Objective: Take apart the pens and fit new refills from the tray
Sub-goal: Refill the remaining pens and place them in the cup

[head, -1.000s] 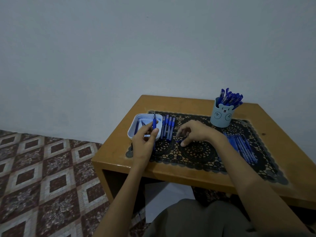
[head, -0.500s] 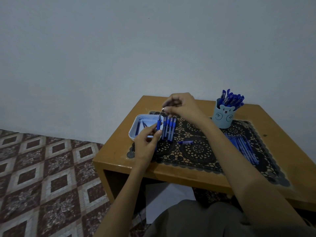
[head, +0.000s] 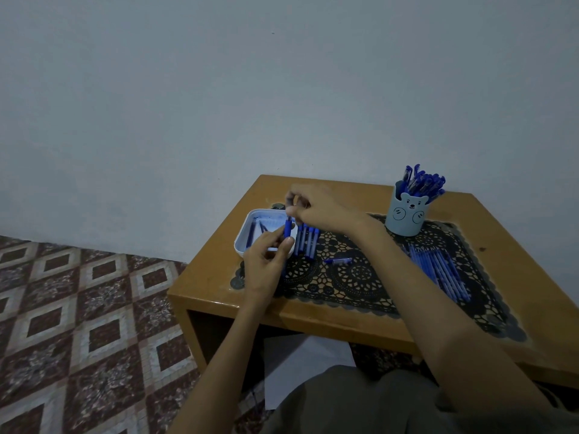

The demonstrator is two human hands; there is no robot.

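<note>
Blue pen barrel (head: pixel 287 229) is being held upright by the left hand (head: pixel 264 264), pinched between thumb and fingers, just left of frame centre and above the right edge of the white tray (head: pixel 245 228). A thin part (head: pixel 290 218) at its top end is being pinched by the curled fingertips of the right hand (head: pixel 326 209). It is probably the refill, but too small for that to be confirmed.

Risks, as judged:
- The thin part could be bent or jammed if it is being pushed or pulled off the barrel's axis.
- The barrel is being gripped low and lightly, so it could slip and drop into the tray, mixing with the spare refills (head: pixel 261 227) there.
- The row of pens (head: pixel 306 241) just right of the tray could be knocked by the right wrist crossing over it.
- A loose pen piece (head: pixel 337 261) is lying on the lace mat (head: pixel 360 286) near centre and could roll off or be forgotten at reassembly.

Look of the barrel: short, opaque deep blue, a slim cylinder. Its lower end is being hidden by the left fingers. No cap is being seen on it.
</note>
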